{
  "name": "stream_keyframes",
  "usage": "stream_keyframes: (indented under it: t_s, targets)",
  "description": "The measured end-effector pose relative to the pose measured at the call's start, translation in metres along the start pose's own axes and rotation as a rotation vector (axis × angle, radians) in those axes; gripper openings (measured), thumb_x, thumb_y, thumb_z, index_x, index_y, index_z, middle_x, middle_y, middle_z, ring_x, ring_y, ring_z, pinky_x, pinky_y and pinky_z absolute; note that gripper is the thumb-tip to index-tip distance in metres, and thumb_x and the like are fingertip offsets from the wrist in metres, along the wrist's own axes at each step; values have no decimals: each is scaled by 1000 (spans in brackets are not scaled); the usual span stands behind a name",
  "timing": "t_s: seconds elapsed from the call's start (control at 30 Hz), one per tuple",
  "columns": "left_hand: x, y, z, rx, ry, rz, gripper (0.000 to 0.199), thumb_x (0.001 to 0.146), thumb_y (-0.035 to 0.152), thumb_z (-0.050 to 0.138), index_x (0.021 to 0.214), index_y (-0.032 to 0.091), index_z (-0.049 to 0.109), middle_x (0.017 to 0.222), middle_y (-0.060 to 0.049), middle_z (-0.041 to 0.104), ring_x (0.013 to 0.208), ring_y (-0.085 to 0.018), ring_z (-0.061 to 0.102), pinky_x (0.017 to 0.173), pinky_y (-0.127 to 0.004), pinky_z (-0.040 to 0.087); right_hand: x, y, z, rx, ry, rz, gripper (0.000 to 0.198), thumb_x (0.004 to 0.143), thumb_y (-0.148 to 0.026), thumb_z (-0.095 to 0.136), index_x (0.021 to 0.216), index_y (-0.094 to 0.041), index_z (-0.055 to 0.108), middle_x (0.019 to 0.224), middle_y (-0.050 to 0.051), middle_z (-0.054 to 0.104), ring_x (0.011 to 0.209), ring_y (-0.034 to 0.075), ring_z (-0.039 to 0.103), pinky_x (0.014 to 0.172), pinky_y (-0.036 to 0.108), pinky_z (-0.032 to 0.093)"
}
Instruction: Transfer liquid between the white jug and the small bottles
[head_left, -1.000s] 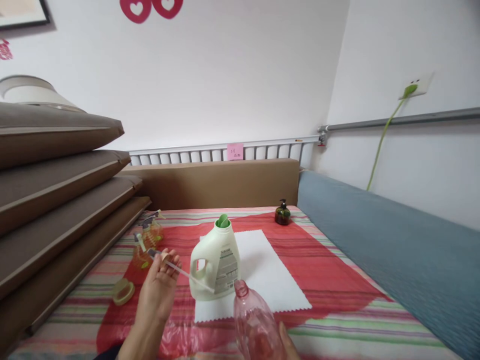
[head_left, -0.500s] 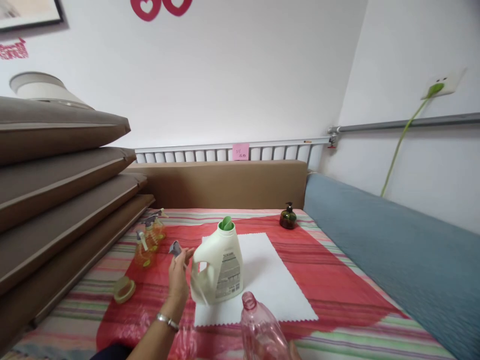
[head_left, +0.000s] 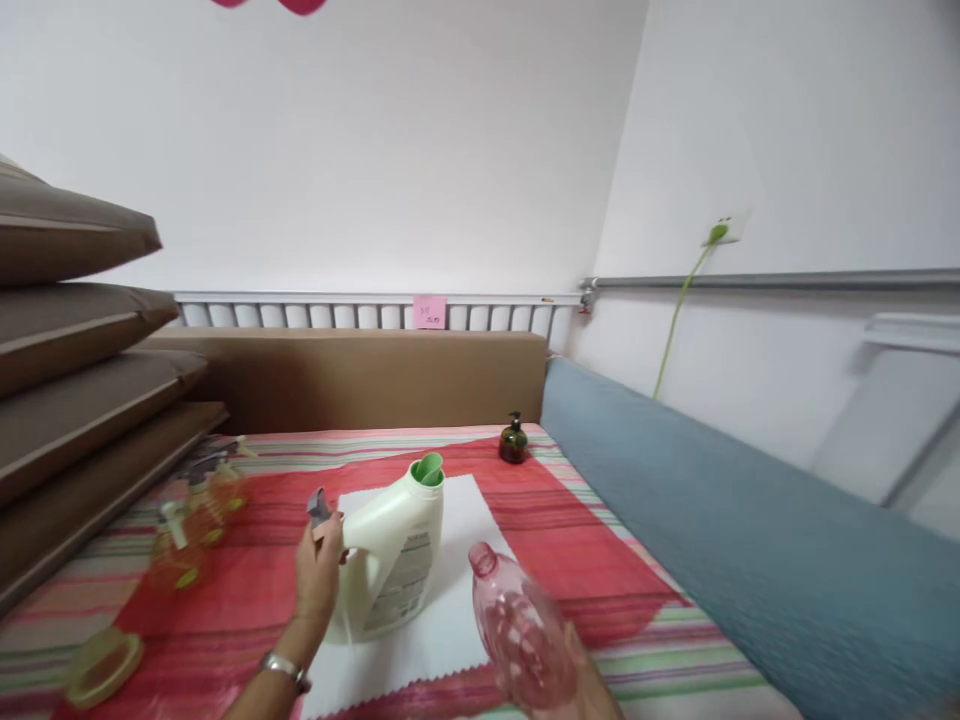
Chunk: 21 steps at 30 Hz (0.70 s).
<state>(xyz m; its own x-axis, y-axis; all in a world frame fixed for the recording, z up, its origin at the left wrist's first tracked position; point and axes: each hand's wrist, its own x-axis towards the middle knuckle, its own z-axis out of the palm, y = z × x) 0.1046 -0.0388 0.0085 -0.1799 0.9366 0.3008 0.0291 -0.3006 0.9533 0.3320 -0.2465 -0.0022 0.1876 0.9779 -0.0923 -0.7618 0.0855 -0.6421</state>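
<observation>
My left hand (head_left: pixel 317 575) holds a grey trigger spray head (head_left: pixel 319 506) near thumb and forefinger. Its other fingers are at the handle of a pale detergent jug (head_left: pixel 401 560); how far they wrap round it is partly hidden. The jug leans a little right over a white scalloped mat (head_left: pixel 457 620), its green-lined mouth uncapped. In my right hand (head_left: pixel 589 675), low in the picture, is a clear pink bottle (head_left: pixel 517 625), its open neck tilted up and left, beside the jug. Most of the right hand is hidden behind the bottle.
Yellow spray bottles (head_left: pixel 180 545) stand at the left, with a pale round cap (head_left: pixel 103 665) in front. A dark green pump bottle (head_left: pixel 514 440) stands at the back. Stacked brown cushions (head_left: pixel 82 380) rise at the left; a blue padded side (head_left: pixel 712 490) borders the right.
My left hand has closed in on the jug's handle, still with the spray head, and the jug now leans right. The pink bottle is raised slightly. The view has swung right.
</observation>
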Motion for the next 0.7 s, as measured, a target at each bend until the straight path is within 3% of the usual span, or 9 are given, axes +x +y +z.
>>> stream_keyframes:
  t_s: [0.17,0.33,0.53,0.7]
  targets:
    - [7,6,25,155,-174,92,36,75,50,52,88,17,56,65,-1,59,56,-17,54,53,-25,44,17,-68,-3,-38,116,-150,45,75,-51,62,112,-25,61,115,7,65,102,24,61,84,40,47]
    - [7,12,53,416,-310,167,39,78,55,46,92,19,55,75,-7,67,69,-24,63,60,-29,46,26,-120,-12,-264,111,-297,47,76,-44,64,119,-28,56,118,7,63,109,24,57,91,43,43]
    - [3,29,72,612,-388,219,45,81,57,37,99,19,54,82,-10,70,82,-30,66,67,-32,46,31,-148,-28,-459,137,-340,39,80,-43,60,113,-22,58,113,7,65,106,21,58,92,39,43]
    - [7,28,74,620,-397,214,46,82,57,37,99,18,54,83,-11,70,82,-29,66,67,-31,46,36,-158,-31,-608,159,-328,36,80,-44,59,109,-23,58,109,5,65,94,18,61,85,33,46]
